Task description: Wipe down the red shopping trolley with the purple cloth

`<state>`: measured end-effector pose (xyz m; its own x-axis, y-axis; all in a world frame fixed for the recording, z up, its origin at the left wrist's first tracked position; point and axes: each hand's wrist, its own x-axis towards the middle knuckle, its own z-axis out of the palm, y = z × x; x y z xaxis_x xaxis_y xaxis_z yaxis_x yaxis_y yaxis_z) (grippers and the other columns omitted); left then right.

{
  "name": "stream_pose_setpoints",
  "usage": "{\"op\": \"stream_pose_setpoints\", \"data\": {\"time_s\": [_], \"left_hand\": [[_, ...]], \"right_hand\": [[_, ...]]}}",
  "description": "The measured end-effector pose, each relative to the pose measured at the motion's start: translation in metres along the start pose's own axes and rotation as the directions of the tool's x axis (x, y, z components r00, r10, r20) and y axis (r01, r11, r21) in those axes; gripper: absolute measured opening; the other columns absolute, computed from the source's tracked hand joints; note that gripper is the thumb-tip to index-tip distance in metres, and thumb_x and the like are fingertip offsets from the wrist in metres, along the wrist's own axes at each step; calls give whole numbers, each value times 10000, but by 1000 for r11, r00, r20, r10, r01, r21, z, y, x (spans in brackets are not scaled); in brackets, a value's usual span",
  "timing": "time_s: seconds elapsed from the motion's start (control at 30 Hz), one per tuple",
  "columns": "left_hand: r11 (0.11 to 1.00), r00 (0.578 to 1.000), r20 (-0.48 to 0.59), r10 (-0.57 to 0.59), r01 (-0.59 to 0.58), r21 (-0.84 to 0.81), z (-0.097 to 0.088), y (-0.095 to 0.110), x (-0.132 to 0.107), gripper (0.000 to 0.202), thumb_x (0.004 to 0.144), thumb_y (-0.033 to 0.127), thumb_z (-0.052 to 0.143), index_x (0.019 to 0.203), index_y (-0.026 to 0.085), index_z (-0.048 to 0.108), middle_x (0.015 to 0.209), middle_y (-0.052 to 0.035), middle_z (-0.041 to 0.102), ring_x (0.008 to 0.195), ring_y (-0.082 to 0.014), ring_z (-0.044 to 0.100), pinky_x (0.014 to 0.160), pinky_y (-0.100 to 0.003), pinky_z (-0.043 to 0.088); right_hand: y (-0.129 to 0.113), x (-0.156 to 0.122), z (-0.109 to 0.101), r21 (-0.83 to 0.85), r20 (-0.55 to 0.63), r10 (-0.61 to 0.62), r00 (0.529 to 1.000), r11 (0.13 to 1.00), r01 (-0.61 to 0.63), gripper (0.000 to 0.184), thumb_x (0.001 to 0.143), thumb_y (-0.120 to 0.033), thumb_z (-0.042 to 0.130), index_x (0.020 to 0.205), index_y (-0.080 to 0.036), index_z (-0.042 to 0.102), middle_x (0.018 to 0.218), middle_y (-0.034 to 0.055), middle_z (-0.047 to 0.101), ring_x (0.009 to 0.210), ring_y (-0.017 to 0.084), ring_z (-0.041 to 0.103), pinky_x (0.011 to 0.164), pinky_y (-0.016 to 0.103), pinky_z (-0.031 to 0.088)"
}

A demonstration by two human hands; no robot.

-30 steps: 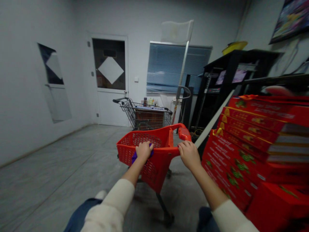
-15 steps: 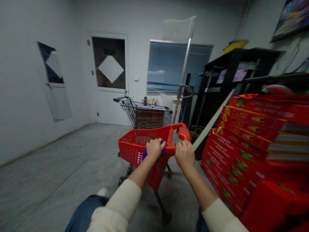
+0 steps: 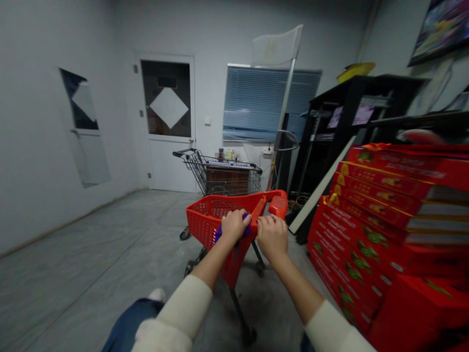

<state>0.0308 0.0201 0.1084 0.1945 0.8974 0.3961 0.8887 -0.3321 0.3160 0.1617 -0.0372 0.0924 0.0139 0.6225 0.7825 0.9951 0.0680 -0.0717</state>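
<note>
In front of me stands a red plastic shopping cart [image 3: 207, 230], turned at an angle, with its red handle [image 3: 278, 203] at the upper right. My left hand [image 3: 233, 226] is closed over the near rim of the basket. Bunched purple cloth [image 3: 219, 233] shows beneath that hand and past its fingers, against the perforated side. Close by on the right, my right hand [image 3: 273, 236] has its fingers bent over the red frame below the handle. The palm undersides of both hands are hidden.
A black wire shopping cart [image 3: 230, 181] holding a brown box stands behind the red one. Stacked red cartons [image 3: 351, 259] rise close on my right. A pole with a white panel [image 3: 280, 46], dark shelves [image 3: 311, 146] and a white door [image 3: 170, 164] are farther back.
The red cart has swung a little, its left end shifting right. My right hand has moved slightly left with the frame, closer to my left hand, which stays on the cloth.
</note>
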Motion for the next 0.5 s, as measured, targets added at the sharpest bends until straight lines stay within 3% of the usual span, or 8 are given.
{"op": "stream_pose_setpoints", "data": {"time_s": [0.07, 0.17, 0.3, 0.4, 0.5], "left_hand": [[1000, 1000, 17, -24, 24, -16, 2, -7, 3, 409, 940, 555, 372, 1075, 298, 661, 1117, -47, 702, 1062, -255, 600, 888, -378, 445], [996, 995, 43, -85, 86, -25, 5, -23, 9, 405, 938, 557, 375, 1084, 307, 659, 1134, -41, 700, 1081, -247, 598, 889, -369, 446], [989, 988, 55, -142, 144, -32, 6, -33, 11, 389, 942, 533, 376, 1074, 300, 659, 1145, -45, 697, 1089, -250, 596, 883, -372, 449], [991, 990, 40, -134, 134, -6, 2, -21, 5, 380, 939, 528, 392, 1070, 291, 657, 1153, -51, 692, 1087, -262, 593, 879, -391, 448], [1000, 1000, -6, -26, 26, 7, -4, 3, -5, 384, 943, 532, 390, 1066, 281, 652, 1131, -49, 693, 1059, -257, 597, 878, -396, 445]], "right_hand": [[16, 3, 0, 85, 28, -22, 999, 996, 20, 354, 987, -272, 352, 1104, -185, 675, 1116, 94, 676, 1049, 225, 543, 954, 355, 340], [41, 6, 7, 180, 17, -4, 1000, 984, 0, 400, 991, -308, 319, 1108, -190, 683, 1231, 84, 649, 1182, 229, 505, 1022, 371, 336], [49, 5, 22, 300, -35, 63, 997, 953, -49, 474, 991, -300, 238, 1107, -154, 675, 1208, 103, 661, 1232, 218, 493, 1076, 396, 338], [40, 2, 28, 341, -88, 103, 991, 938, -67, 480, 987, -299, 232, 1048, -136, 680, 1142, 120, 680, 1211, 227, 504, 1087, 415, 345], [33, 0, 30, 354, -130, 115, 985, 933, -62, 470, 982, -309, 240, 1030, -139, 676, 1079, 124, 688, 1178, 241, 518, 1075, 447, 362]]}}
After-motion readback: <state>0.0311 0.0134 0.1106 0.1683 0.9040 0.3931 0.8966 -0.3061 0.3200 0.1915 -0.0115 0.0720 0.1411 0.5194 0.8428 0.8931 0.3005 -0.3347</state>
